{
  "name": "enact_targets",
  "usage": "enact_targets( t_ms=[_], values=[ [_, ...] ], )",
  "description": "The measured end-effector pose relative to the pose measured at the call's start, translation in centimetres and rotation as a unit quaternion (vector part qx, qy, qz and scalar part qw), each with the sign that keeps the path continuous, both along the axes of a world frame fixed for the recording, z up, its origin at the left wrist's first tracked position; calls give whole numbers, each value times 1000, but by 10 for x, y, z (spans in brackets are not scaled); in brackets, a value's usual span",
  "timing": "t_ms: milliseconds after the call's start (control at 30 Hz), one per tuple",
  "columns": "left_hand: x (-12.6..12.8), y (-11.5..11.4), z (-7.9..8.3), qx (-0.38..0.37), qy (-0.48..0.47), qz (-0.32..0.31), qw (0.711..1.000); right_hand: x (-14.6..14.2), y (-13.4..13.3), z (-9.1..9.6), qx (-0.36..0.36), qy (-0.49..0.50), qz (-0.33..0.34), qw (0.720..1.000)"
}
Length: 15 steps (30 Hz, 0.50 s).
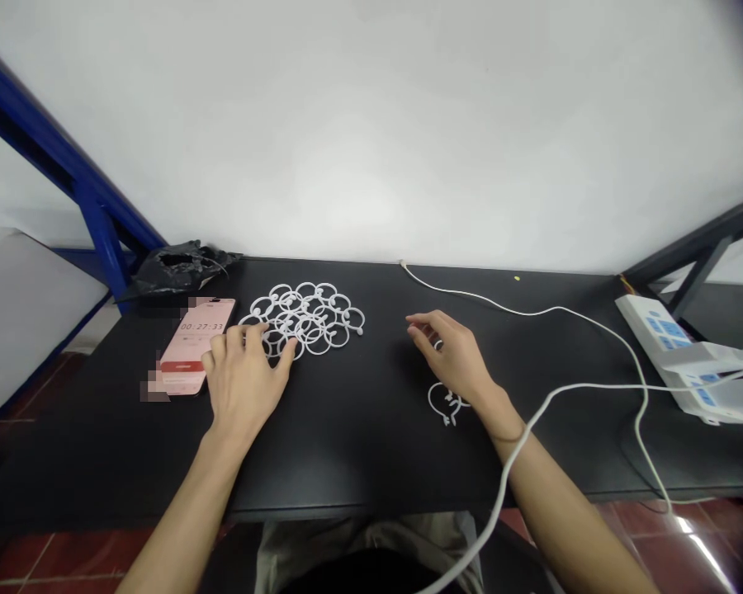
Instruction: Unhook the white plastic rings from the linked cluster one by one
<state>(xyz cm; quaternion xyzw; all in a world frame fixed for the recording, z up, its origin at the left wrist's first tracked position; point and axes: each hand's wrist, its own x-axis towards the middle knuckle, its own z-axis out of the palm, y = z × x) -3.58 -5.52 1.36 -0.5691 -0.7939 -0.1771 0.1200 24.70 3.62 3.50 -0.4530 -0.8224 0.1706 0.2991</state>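
Observation:
A flat mat of several linked white plastic rings (pixel 309 318) lies on the black table (pixel 359 445). My left hand (pixel 243 375) rests palm down with fingers spread, its fingertips touching the near left edge of the ring mat. My right hand (pixel 451 355) hovers low over the table to the right, fingers curved and apart, with a small white ring (pixel 437 344) showing beneath them. Another loose white ring (pixel 444 403) with small prongs lies by my right wrist. Whether the right fingers grip the small ring is unclear.
A pink phone (pixel 195 346) showing a timer lies left of my left hand. A crumpled black bag (pixel 177 268) sits at the back left. A white cable (pixel 570 388) crosses the table to a white power strip (pixel 687 355) at right. A blue frame (pixel 92 210) stands left.

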Motion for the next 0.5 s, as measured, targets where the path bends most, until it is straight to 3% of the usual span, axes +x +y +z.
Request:
enact_targets(
  t_ms=[267,500],
  values=[
    [2,1,-1,26,-14,-58,998,25,17,-2,-27,-106,-41,993],
    [14,1,-4,13,8,-164,986,44,-11,3,-46,-107,4,993]
  ],
)
